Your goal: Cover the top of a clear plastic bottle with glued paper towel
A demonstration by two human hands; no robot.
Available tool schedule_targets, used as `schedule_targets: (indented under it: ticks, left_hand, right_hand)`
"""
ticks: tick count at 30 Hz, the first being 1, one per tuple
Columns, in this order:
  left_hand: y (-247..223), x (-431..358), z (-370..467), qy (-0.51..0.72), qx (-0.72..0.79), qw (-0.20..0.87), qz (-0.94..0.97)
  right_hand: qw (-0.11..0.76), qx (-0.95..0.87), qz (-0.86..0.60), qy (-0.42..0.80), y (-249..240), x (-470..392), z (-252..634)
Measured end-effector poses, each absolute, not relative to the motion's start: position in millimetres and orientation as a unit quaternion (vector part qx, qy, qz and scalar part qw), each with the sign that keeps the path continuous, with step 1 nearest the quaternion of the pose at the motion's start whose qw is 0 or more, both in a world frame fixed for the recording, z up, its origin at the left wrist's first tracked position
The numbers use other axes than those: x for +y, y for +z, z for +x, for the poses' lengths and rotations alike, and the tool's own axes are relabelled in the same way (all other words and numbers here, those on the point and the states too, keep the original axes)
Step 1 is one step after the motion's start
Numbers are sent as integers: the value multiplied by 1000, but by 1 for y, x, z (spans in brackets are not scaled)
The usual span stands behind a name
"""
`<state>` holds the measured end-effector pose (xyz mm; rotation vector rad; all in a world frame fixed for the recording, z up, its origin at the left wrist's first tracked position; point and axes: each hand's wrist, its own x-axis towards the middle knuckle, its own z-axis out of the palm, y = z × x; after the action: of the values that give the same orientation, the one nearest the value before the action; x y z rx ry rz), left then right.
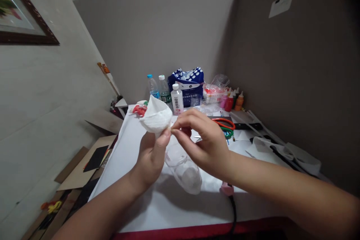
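Note:
My left hand (154, 153) is closed around the lower end of a white cloth-like piece (156, 114), which flares out above the fingers and rises to a point. Thumb and forefinger of my right hand (204, 140) meet in a pinch at the piece's lower right edge, by my left thumb; whatever lies between those fingertips is too small to make out. Below both hands, a clear plastic container (184, 172) lies on its side, with something whitish at its near end. A pink tool (227, 188) with a black cord is under my right forearm.
Bottles, including a white-capped one (177, 99), and a blue dotted bag (187, 86) stand along the back. Paint bottles (229, 102), scissors (225, 123) and white strips (300, 157) lie to the right. Cardboard (84, 163) leans left of the white table (135, 210).

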<state>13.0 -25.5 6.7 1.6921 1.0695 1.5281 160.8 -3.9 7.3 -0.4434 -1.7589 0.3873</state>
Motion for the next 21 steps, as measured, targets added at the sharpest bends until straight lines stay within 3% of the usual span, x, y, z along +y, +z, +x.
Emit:
schedule_targets:
  ticks: [4, 8, 10, 14, 19, 21]
  left_hand:
    - [3, -20, 7, 616, 410, 350, 575]
    - [2, -12, 3, 625, 406, 395, 537]
    - [3, -10, 2, 619, 399, 406, 541]
    - [8, -9, 2, 605, 364, 458, 540]
    - [11, -12, 5, 614, 347, 510, 493]
    - [11, -14, 8, 617, 341, 542, 457]
  right_hand:
    - [525, -829, -105, 162, -1, -21, 170]
    - [334, -936, 14, 116, -35, -51, 165]
    - [297, -952, 10, 65, -59, -62, 156]
    - [327, -944, 25, 28, -83, -67, 148]
    - [399, -908, -50, 118, -37, -62, 174]
    - [480, -852, -131, 165, -18, -55, 181]
